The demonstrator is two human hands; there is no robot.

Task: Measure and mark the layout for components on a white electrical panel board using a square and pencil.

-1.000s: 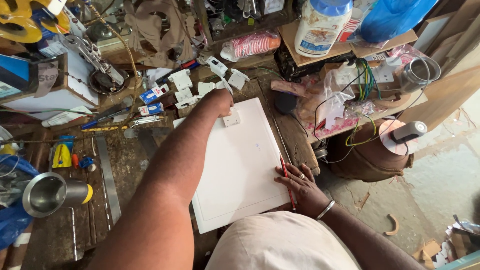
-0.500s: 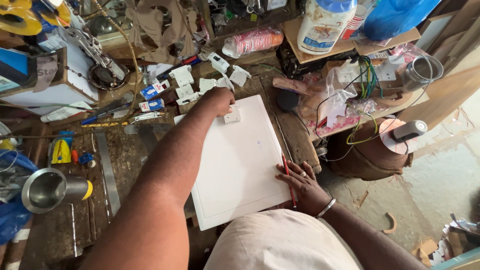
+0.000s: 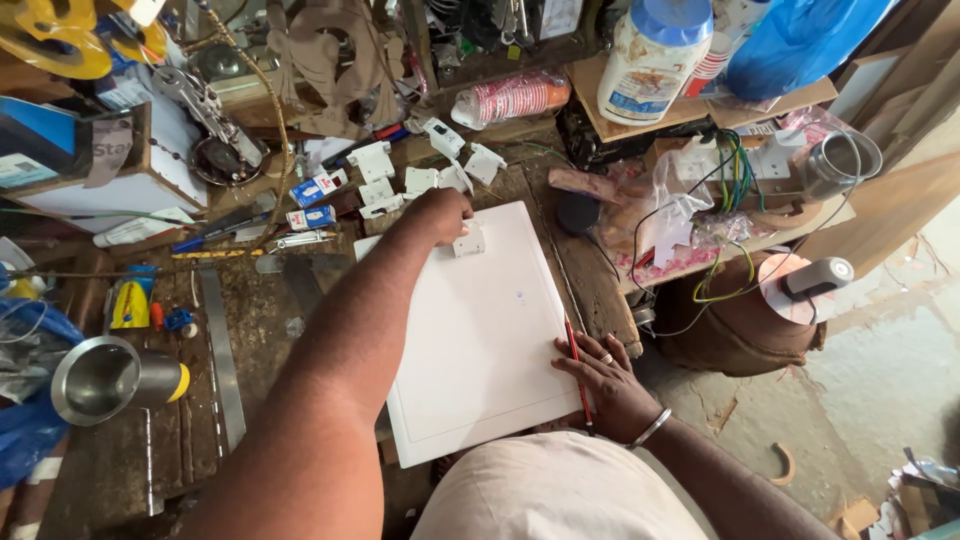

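At centre of the workbench lies a white board [image 3: 480, 340], flat, its long edge running from about 12 o'clock down to 6 o'clock toward the person's body. Near its top edge sits a small white fitting [image 3: 470, 240], and the left hand [image 3: 440, 213] is closed down on it at about 11 o'clock on the board, fingers curled over the piece; how firm the grip is cannot be told. The right hand [image 3: 610, 385] rests at the board's right edge, about 4 o'clock, loosely clasping a red pencil [image 3: 576, 365] that lies along that edge, point toward the body. Judgement: the fitting is being positioned for marking, so the left hand should press it square and flat to the board, and the right should steady the edge so nothing slides. Beyond the top edge, around 12 o'clock, more white fittings [image 3: 420, 180] lie scattered beside small blue-and-white boxes [image 3: 312, 200]. At 9 o'clock a steel rule [image 3: 222, 360] lies on the bench [image 3: 270, 300], with a metal funnel [image 3: 105, 378] further left. At 2 o'clock a tangle of coloured wires [image 3: 730, 170] hangs off a crowded shelf, with a white plastic jar [image 3: 655, 60] above.
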